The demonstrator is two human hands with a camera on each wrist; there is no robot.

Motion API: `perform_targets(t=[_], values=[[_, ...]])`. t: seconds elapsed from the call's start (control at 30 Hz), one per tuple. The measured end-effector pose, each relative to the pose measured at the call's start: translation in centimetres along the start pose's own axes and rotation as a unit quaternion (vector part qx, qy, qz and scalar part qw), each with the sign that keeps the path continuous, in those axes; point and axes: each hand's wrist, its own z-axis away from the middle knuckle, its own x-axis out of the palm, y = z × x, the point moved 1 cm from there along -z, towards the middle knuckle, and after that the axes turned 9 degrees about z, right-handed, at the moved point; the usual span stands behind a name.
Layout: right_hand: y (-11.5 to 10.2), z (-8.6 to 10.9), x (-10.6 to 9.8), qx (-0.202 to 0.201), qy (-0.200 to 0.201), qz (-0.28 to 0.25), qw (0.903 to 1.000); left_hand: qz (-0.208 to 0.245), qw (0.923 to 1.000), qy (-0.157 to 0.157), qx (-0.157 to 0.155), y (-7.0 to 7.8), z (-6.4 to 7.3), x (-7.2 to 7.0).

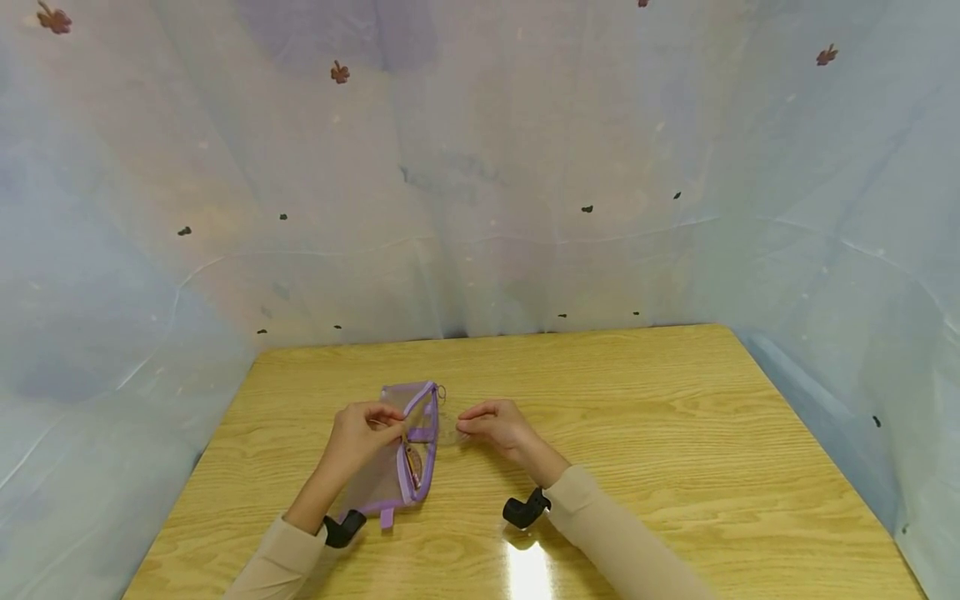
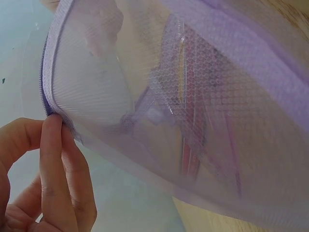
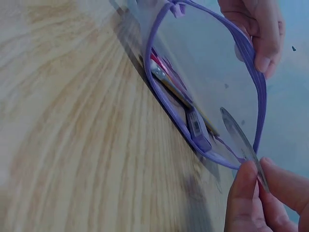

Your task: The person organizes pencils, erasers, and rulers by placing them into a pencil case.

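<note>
A purple-trimmed mesh pencil case [image 1: 375,482] lies on the table with its zip open. My left hand [image 1: 358,435] pinches the zipped edge of its mouth between thumb and fingers, holding it apart. To the right of the mouth, my right hand [image 1: 501,425] pinches a thin clear plastic piece [image 3: 237,133] with a curved edge, like a protractor. Its far end points into the opening. Inside the case lie a small block with a barcode label [image 3: 197,126] and several slim pens or pencils [image 3: 171,79]. Through the mesh a red stick-shaped item [image 2: 190,145] shows.
The wooden table [image 1: 637,417] extends right and behind the hands. A pale curtain with leaf marks [image 1: 480,167] hangs round its back and sides. A small ring [image 1: 441,392] is at the case's far corner, a purple tab [image 1: 387,518] at its near end.
</note>
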Motion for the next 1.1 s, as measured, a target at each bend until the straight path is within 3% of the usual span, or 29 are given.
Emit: perform_targets(t=[1.1], values=[[0.8,-0.2,2.6,0.002,-0.004,-0.027,0.9996,0.003,1.0000,-0.001,-0.002,-0.3,0.0,0.1]])
